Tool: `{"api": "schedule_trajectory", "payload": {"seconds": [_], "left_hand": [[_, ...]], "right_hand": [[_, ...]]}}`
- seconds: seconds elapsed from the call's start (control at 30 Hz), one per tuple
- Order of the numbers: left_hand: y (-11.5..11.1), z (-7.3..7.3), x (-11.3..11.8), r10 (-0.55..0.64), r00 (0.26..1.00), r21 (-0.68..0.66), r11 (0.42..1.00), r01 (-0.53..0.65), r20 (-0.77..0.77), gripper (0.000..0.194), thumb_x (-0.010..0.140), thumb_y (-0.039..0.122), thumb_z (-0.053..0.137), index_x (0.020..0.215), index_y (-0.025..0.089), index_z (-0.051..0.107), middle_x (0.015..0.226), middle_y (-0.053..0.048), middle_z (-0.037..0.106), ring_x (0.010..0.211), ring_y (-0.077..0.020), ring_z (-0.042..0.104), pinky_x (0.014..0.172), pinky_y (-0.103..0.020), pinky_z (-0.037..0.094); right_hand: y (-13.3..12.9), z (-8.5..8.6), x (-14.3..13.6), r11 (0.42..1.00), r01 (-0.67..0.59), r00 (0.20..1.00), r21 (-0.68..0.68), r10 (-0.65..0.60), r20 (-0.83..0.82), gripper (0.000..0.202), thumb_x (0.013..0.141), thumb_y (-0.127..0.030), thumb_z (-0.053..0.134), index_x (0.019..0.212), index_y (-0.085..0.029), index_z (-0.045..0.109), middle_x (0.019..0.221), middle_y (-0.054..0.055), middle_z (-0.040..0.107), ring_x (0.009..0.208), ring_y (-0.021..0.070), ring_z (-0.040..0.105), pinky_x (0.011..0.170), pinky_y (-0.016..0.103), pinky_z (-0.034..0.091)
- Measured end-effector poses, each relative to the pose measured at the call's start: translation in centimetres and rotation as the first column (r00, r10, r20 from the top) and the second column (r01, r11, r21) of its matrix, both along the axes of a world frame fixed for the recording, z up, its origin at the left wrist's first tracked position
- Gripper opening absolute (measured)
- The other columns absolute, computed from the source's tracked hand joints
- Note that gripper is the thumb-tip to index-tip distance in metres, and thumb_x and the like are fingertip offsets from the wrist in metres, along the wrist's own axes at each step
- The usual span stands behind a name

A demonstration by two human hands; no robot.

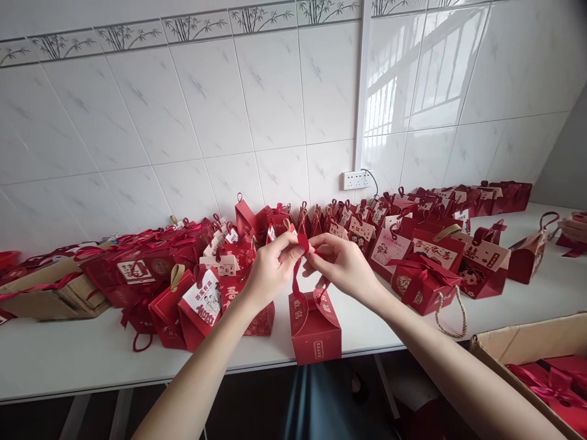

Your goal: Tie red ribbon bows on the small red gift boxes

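Observation:
A red gift box [316, 339] with gold lettering stands at the front edge of the white table, right below my hands. From its top a dark red ribbon [297, 278] runs up to my fingers. My left hand [277, 263] is closed, thumb and fingers pinching the ribbon above the box. Beside it my right hand [342, 263] also pinches the ribbon, its fingertips almost touching those of the left. A loop of ribbon shows between the two hands. Whether a knot lies under the fingertips is hidden.
Many red gift boxes crowd the white table [367, 330], some with printed tags [204, 299]. At the left lies an open cardboard box [55, 293]; at the lower right another cardboard box [527, 333] holds red boxes with bows. A power strip [356, 179] sits on the tiled wall.

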State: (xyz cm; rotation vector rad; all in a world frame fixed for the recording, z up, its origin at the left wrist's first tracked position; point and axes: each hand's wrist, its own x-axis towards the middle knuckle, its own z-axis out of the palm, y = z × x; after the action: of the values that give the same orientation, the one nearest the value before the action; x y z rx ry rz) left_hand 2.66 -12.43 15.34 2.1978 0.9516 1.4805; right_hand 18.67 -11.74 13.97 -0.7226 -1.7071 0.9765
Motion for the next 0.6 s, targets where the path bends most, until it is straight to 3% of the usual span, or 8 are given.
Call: {"api": "schedule_trajectory", "payload": {"seconds": [0.1,0.2,0.33,0.47,0.53,0.6], "left_hand": [[0.1,-0.2,-0.3,0.029,0.999,0.044,0.999,-0.028,-0.018,0.017,0.087,0.034,0.053,0.083,0.021,0.064,0.077,-0.002,0.067,0.073,-0.0138,0.063,0.067,-0.024,0.049],[0.3,-0.3,-0.3,0.014,0.999,0.098,0.995,-0.010,-0.037,0.015,0.089,0.029,0.051,0.086,0.020,0.064,0.083,-0.002,0.069,0.074,-0.0122,0.064,0.069,-0.023,0.051],[0.3,-1.2,-0.4,-0.029,0.998,0.197,0.980,0.040,-0.055,0.013,0.087,0.015,0.049,0.090,0.019,0.061,0.097,-0.004,0.070,0.097,-0.0146,0.064,0.089,-0.030,0.051],[-1.2,-3.2,-2.7,0.086,0.989,0.285,0.957,-0.048,-0.121,0.021,0.084,0.006,0.044,0.088,0.019,0.060,0.100,-0.005,0.069,0.105,-0.0162,0.062,0.096,-0.034,0.048],[-2.6,-4.7,-4.5,0.179,0.958,0.269,0.956,-0.116,-0.223,0.021,0.083,0.008,0.043,0.085,0.020,0.061,0.095,-0.005,0.070,0.099,-0.0166,0.063,0.091,-0.032,0.050],[-4.3,-6.2,-6.2,0.289,0.912,0.169,0.954,-0.248,-0.291,0.017,0.084,0.016,0.045,0.083,0.020,0.061,0.086,-0.004,0.070,0.088,-0.0168,0.066,0.080,-0.028,0.053]], "right_hand": [[0.2,0.0,0.1,0.992,-0.120,0.985,-0.046,0.113,-0.128,0.033,0.077,-0.043,0.064,0.094,-0.015,0.067,0.085,0.006,0.071,0.079,0.0190,0.069,0.070,0.032,0.060],[0.7,-0.3,-0.1,0.992,-0.108,0.974,-0.063,0.093,-0.207,0.038,0.077,-0.049,0.063,0.090,-0.014,0.072,0.083,0.007,0.073,0.081,0.0202,0.070,0.083,0.037,0.056],[2.0,-0.9,-0.3,0.992,0.076,0.942,-0.101,-0.105,-0.320,0.036,0.071,-0.050,0.069,0.083,-0.017,0.075,0.082,0.006,0.074,0.080,0.0215,0.070,0.078,0.036,0.057],[2.5,-2.1,2.2,0.953,0.284,0.900,-0.102,-0.302,-0.313,0.036,0.067,-0.047,0.074,0.082,-0.015,0.076,0.081,0.007,0.075,0.078,0.0239,0.071,0.077,0.038,0.058],[2.1,-3.0,4.6,0.894,0.445,0.874,-0.044,-0.445,-0.196,0.034,0.069,-0.044,0.072,0.084,-0.014,0.076,0.081,0.007,0.075,0.079,0.0251,0.071,0.077,0.037,0.057],[1.2,-4.1,7.2,0.802,0.597,0.802,0.007,-0.596,-0.019,0.032,0.071,-0.041,0.069,0.086,-0.014,0.077,0.079,0.007,0.075,0.077,0.0258,0.071,0.073,0.034,0.056]]}}
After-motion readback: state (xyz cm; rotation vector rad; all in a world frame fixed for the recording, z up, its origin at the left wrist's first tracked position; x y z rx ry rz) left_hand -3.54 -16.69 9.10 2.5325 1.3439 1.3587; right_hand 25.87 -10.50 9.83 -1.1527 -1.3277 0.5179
